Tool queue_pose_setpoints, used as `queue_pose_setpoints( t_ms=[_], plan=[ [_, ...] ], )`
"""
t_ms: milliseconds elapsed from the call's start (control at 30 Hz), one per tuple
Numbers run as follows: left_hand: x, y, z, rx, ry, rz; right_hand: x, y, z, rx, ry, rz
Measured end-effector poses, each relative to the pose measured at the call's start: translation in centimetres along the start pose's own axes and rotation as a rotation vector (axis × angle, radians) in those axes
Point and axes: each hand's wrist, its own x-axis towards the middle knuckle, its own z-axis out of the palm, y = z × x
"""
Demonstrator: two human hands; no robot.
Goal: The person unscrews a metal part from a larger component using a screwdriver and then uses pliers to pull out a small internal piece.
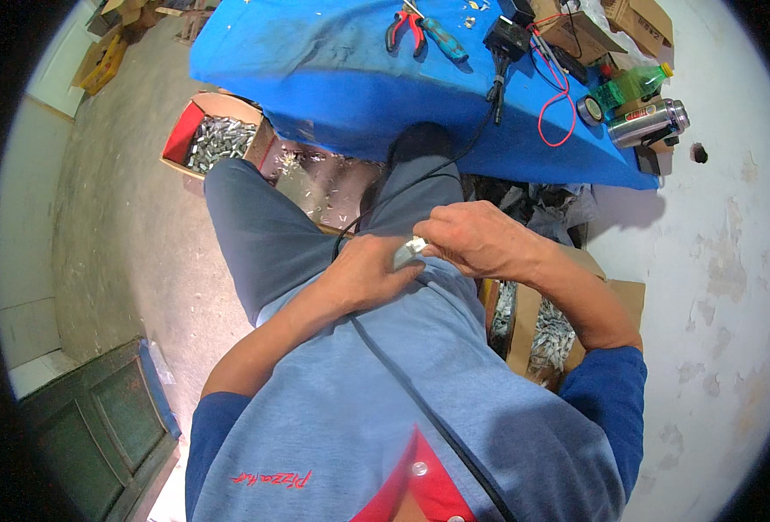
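Note:
My two hands meet over my lap, above my grey trousers. My right hand (476,237) pinches a small silver-white metal part (408,252) at its fingertips. My left hand (369,271) lies curled against my shirt, touching the same part from below. A black cable (420,174) runs from the blue table down past my hands and over my chest.
A blue-covered table (333,78) ahead bears red pliers (405,30), a teal-handled screwdriver (443,38), a black adapter (505,39), a red wire, tape, a green bottle (633,84) and a steel flask (650,122). Cardboard boxes of small metal parts stand left (218,139) and right (542,335).

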Motion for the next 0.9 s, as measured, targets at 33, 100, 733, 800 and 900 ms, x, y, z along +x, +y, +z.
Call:
queue_pose_setpoints(
  t_ms=[33, 100, 733, 800, 900],
  plan=[
    [0.0, -0.1, 0.1, -0.003, 0.017, 0.002, 0.0, 0.0, 0.0, 0.007, -0.003, -0.012],
    [0.0, 0.1, 0.1, -0.017, 0.032, -0.042, 0.3, -0.5, -0.1, -0.082, -0.043, 0.027],
    [0.0, -2.8, 0.0, 0.033, 0.381, -0.213, 3.0, -2.4, 4.0, -0.156, 0.331, 0.137],
    [-0.2, -3.0, 0.3, 0.022, 0.410, -0.206, 3.1, -2.3, 4.6, -0.112, 0.375, 0.135],
    [-0.6, -3.4, 0.6, 0.015, 0.436, -0.207, 3.1, -2.6, 6.0, -0.041, 0.456, 0.149]
  ],
)
